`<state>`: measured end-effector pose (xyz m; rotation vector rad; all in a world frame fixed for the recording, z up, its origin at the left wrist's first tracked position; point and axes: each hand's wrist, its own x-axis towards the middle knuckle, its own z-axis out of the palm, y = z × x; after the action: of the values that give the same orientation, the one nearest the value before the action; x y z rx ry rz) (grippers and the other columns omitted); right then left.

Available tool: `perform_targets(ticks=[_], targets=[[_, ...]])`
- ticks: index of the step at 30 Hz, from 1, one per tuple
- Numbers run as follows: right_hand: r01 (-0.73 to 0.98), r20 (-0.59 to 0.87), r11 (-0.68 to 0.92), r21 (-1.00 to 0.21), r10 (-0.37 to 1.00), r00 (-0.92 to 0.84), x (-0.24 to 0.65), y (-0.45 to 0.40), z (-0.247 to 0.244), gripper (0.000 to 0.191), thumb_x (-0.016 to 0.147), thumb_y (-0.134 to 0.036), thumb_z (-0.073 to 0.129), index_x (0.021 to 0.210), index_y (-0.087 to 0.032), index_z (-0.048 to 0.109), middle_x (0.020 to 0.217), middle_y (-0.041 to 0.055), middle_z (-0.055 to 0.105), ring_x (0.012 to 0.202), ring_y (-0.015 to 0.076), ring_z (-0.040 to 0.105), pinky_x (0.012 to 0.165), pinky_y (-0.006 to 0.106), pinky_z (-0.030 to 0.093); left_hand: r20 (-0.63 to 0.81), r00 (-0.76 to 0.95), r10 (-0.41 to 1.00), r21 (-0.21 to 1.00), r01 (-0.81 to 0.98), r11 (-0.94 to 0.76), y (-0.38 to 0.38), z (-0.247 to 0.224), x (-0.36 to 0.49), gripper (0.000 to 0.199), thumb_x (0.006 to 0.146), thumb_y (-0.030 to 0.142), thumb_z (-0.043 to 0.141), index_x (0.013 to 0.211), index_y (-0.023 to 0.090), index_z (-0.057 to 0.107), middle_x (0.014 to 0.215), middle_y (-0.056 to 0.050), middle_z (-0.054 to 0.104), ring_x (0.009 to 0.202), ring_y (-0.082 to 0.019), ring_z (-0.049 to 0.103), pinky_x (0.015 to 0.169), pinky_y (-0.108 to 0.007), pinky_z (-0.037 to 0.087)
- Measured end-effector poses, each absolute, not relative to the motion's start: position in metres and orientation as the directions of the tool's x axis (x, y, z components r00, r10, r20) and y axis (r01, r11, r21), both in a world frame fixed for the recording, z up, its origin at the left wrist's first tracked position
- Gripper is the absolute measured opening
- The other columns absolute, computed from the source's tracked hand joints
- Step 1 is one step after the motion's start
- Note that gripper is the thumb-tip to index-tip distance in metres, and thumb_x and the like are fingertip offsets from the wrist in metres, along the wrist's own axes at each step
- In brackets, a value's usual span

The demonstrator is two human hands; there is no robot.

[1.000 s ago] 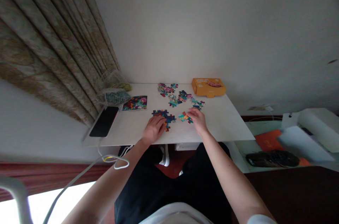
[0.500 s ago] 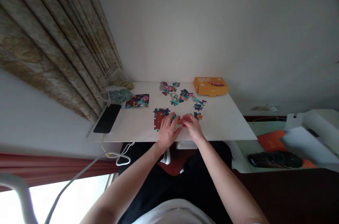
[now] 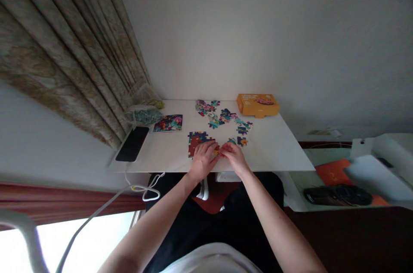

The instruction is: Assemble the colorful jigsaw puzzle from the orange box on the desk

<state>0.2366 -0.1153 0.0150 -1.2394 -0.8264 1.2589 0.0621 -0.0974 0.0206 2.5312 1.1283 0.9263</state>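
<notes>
We find the left hand [image 3: 203, 162] and right hand [image 3: 235, 157] half-curled, fingertips meeting around a small jigsaw piece [image 3: 216, 151]; which hand grips it, we cannot tell. It lies beside the assembled jigsaw section [image 3: 197, 141] on the white desk [image 3: 274, 152]; low, flat handling seems best.

Multicoloured cardboard jigsaw pieces [image 3: 197, 143] look matt, the white rectangular tabletop [image 3: 274, 152] smooth, the black slab-shaped phone [image 3: 132, 144] glossy, and the beige woven cloth curtain [image 3: 64, 57] softly textured.

A home room with patterned curtains [image 3: 66, 55]
</notes>
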Motion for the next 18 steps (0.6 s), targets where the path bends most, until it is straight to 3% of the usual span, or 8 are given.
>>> perform_targets(ticks=[9, 14, 18], targets=[[-0.099, -0.105, -0.099, -0.99, 0.993, 0.06, 0.223, -0.106, 0.01, 0.031, 0.067, -0.046, 0.083, 0.077, -0.024, 0.062, 0.073, -0.0004, 0.068, 0.068, 0.0197, 0.065, 0.068, 0.034, 0.055, 0.483, 0.521, 0.704, 0.42, 0.568, -0.708, -0.089, 0.019, 0.037, 0.031, 0.092, 0.022, 0.068, 0.123, 0.023, 0.067, 0.12, -0.008, 0.074, 0.119, -0.03, 0.063, 0.105, -0.05, 0.052], [0.217, 0.107, 0.063, -0.974, 0.974, 0.199, 0.231, -0.098, 0.0, 0.026, 0.08, -0.052, 0.07, 0.081, -0.026, 0.066, 0.081, 0.0039, 0.071, 0.074, 0.0222, 0.065, 0.073, 0.036, 0.053, 0.517, 0.455, 0.725, 0.428, 0.596, -0.679, -0.071, 0.019, -0.002, 0.031, 0.09, 0.024, 0.068, 0.122, 0.025, 0.067, 0.117, -0.008, 0.075, 0.115, -0.028, 0.066, 0.104, -0.049, 0.053], [0.249, 0.133, 0.068, -0.966, 0.958, 0.255, 0.237, -0.097, -0.008, 0.03, 0.084, -0.057, 0.065, 0.083, -0.027, 0.063, 0.081, 0.0047, 0.071, 0.074, 0.0235, 0.064, 0.074, 0.037, 0.053, 0.493, 0.437, 0.752, 0.414, 0.642, -0.645, -0.063, 0.02, -0.028, 0.035, 0.089, 0.025, 0.069, 0.124, 0.026, 0.067, 0.113, -0.007, 0.076, 0.111, -0.028, 0.067, 0.103, -0.048, 0.052]])
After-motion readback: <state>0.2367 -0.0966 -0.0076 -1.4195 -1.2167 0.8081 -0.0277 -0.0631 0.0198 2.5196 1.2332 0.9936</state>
